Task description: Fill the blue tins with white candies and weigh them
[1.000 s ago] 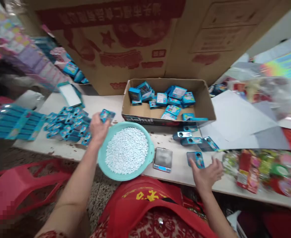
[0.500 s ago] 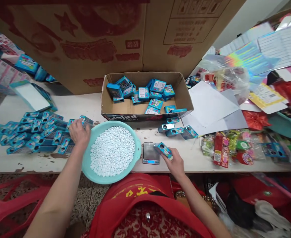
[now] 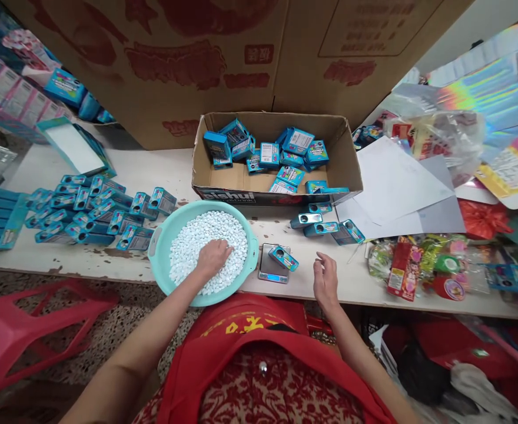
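My left hand reaches into the turquoise plastic basin, its fingers curled down among the small white candies. The fingertips are partly hidden, and a few candies seem to be gripped there. A small blue candy box with a round hole in its end lies slanted on the digital pocket scale, whose display is lit. Right of the scale, my right hand hovers over the table's front part, fingers apart, holding nothing.
Many blue boxes stand grouped on the left of the table. Behind the basin, an open carton contains several more. A few boxes sit before the carton, near white paper sheets. Packaged sweets lie at right; a red stool stands lower left.
My left hand has gone from the grouped boxes into the basin of candies. My right hand has let go of its blue box, now lying on the scale, and moved right. The view shifted.
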`<state>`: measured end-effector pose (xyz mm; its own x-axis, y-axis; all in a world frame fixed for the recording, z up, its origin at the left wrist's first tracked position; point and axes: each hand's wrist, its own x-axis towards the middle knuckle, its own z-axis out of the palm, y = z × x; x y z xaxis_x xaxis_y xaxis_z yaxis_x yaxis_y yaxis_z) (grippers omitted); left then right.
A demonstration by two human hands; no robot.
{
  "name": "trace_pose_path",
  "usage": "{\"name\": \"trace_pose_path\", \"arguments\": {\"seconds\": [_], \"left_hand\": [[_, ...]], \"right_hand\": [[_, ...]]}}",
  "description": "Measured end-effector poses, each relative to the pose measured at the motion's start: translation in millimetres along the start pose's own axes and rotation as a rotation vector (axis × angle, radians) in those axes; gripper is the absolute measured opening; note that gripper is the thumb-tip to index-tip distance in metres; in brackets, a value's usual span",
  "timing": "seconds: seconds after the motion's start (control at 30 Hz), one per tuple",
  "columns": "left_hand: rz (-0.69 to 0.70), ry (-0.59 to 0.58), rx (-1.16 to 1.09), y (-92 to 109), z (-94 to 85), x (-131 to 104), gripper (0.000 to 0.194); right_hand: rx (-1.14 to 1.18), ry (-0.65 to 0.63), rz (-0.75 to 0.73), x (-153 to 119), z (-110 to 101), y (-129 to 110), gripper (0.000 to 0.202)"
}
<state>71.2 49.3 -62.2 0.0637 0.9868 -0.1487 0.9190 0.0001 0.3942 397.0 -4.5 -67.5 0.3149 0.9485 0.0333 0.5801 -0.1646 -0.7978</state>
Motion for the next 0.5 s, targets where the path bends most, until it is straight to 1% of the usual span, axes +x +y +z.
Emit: {"name": "trace_pose_path", "arguments": {"seconds": [0.07, 0.1, 0.17, 0.23, 0.27, 0.3, 0.37, 0.5], "left_hand": [[-0.163, 0.070, -0.256, -4, -7.6, 4, 0.021], [-0.259, 0.114, -0.442, -6, -12.8, 5, 0.021], [-0.436, 0.166, -0.908, -12, -23.3, 8, 0.019], [-0.594, 0.152, -1.357, -15, -31.7, 9, 0.018], [-0.662, 0.131, -1.526, -16, -34.6, 9, 0.018], [-0.717, 0.108, -1.649, -15, -36.8, 9, 0.020], [-0.789, 0.082, -1.786, -12, -39.6, 9, 0.025], [-0.829, 0.072, -1.899, -2, -45.6, 9, 0.035]], "right_hand": [[-0.017, 0.015, 0.023, -1, -4, 3, 0.042], [-0.021, 0.015, 0.030, -1, -5, 4, 0.042], [-0.017, 0.006, 0.049, -4, -6, 6, 0.042], [0.001, -0.011, 0.070, -8, -4, 8, 0.043], [0.013, -0.019, 0.077, -9, -2, 8, 0.043], [0.024, -0.030, 0.081, -11, 0, 8, 0.043], [0.044, -0.057, 0.076, -12, 4, 6, 0.044], [0.075, -0.104, 0.063, -12, 10, 4, 0.046]]}}
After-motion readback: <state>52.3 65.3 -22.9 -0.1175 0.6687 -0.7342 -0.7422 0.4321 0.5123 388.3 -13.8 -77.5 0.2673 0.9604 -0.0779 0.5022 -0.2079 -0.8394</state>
